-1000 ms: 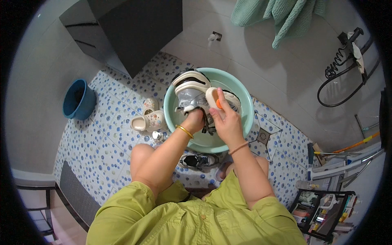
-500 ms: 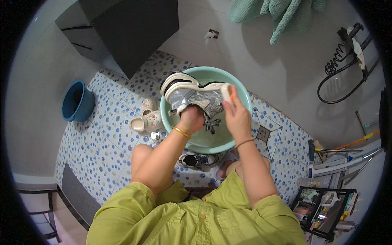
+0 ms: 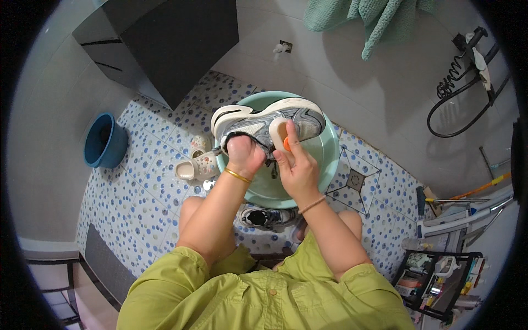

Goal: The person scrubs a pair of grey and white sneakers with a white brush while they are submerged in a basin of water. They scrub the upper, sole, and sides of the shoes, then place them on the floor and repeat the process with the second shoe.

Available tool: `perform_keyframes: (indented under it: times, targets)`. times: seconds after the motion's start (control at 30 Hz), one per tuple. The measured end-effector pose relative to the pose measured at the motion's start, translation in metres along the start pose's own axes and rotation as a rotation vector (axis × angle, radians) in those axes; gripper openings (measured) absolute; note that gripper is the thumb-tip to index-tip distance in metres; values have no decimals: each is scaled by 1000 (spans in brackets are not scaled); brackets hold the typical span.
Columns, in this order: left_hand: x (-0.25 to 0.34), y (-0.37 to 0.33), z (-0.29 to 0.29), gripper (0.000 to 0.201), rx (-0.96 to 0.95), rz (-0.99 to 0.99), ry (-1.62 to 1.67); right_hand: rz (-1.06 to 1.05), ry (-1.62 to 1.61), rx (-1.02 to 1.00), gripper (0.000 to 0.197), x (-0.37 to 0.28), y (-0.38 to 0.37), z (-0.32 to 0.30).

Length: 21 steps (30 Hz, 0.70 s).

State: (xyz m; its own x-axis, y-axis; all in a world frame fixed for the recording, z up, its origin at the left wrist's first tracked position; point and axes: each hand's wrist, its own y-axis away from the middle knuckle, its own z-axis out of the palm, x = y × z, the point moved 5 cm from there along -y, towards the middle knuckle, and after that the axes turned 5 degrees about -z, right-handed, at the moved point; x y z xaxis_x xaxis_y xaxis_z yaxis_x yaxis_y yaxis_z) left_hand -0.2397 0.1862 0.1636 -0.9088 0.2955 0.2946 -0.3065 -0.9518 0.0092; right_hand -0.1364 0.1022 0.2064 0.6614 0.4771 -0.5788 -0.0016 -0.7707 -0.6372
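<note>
Two bare hands meet over a mint basin; clock positions are read from its centre. Nearest, at six o'clock, a second sneaker rests on the floor beside the rim. Right hand: forearm slanting toward eleven, closed round a cream tool with an orange insert, index finger laid straight along it, presumably to direct pressure. Left hand: forearm toward one, fingers pushed inside the grey-and-white sneaker, holding it from within, likely to brace the upper behind the tool; how far the fingers curl I cannot tell from here. The held shoe lies on its side above the basin, toe toward three, sole toward twelve, heel overhanging at ten, probably so most drips land inside.
</note>
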Motion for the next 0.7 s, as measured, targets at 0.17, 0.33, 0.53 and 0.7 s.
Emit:
perform_keyframes:
  times: [0.17,0.33,0.53,0.7]
  targets:
    - [12,8,16,39,-369,-59,208,223,157,128,56,40,-18,-29]
    - [8,0,2,38,-73,-54,123,21,133,146,55,12,2,-1]
    - [13,-3,10,42,-129,-96,75,182,64,250,56,53,-13,-34]
    - [26,1,14,45,-313,-212,41,117,-259,243,56,69,-22,-61]
